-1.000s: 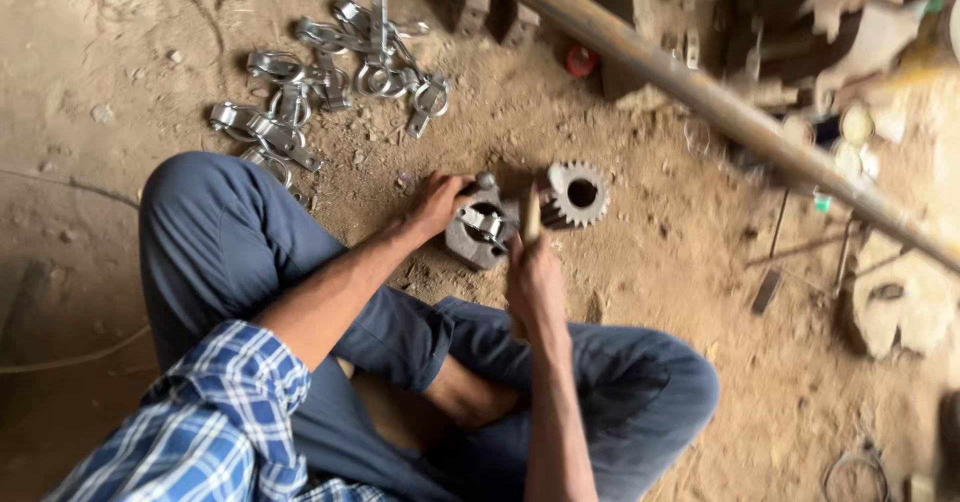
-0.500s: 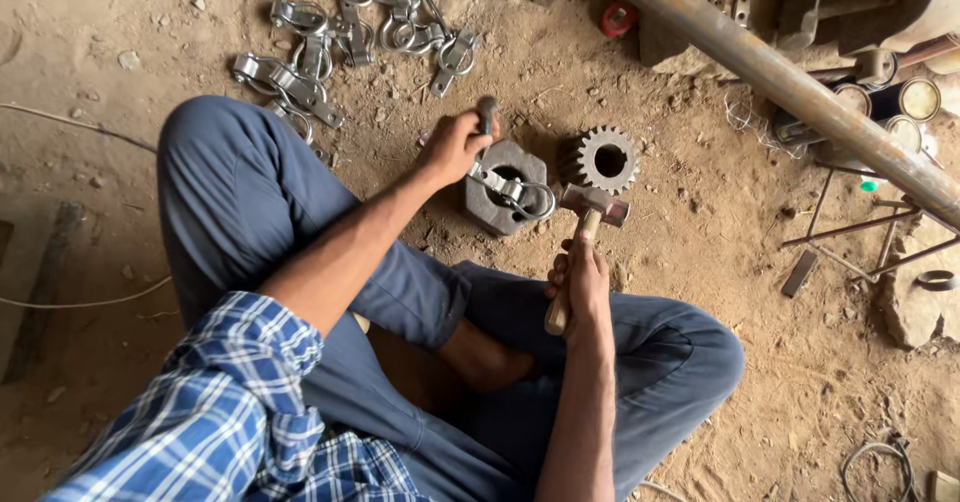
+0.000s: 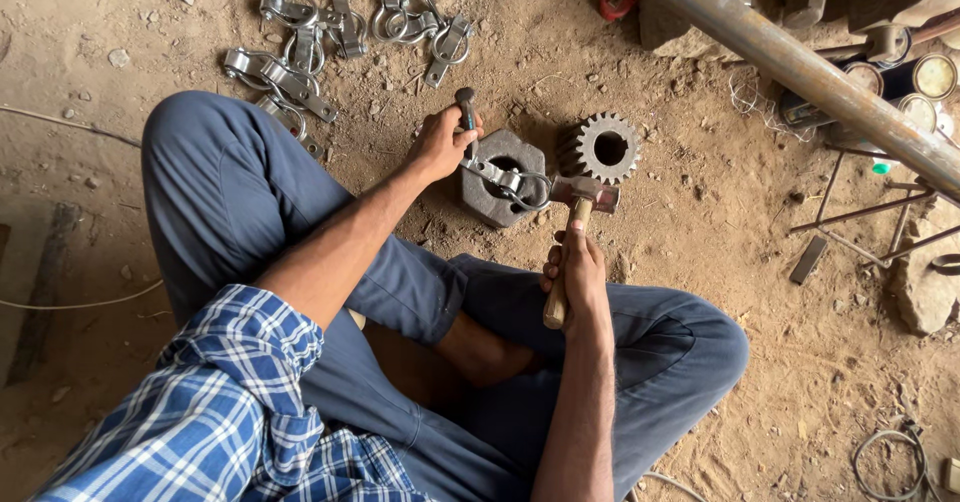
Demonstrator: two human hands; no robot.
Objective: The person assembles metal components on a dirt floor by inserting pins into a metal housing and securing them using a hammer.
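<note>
Since half a second ago the hammer (image 3: 578, 224) has swung up from beside the block, so that its head now lies against the clamp's ring end, just in front of the toothed gear (image 3: 600, 148); the left hand has hardly shifted.

Across the upper right runs a long rusty pipe (image 3: 800, 62), above the dirt floor (image 3: 700, 262) where the person sits cross-legged in blue trousers. A heap of bright metal clamps (image 3: 330, 32) lies on the floor at upper left, well apart from the work. Between the knees sits a grey hexagonal block (image 3: 490, 197) with a hole through it, and the gear stands just beside it on the right. A single metal clamp (image 3: 505, 180) rests across the block's top. The left hand (image 3: 440, 145) has its grip closed around a dark-handled tool (image 3: 466, 112) that stands on the block's left edge. The right hand (image 3: 572, 272) is wrapped tight on the hammer's wooden handle.
</note>
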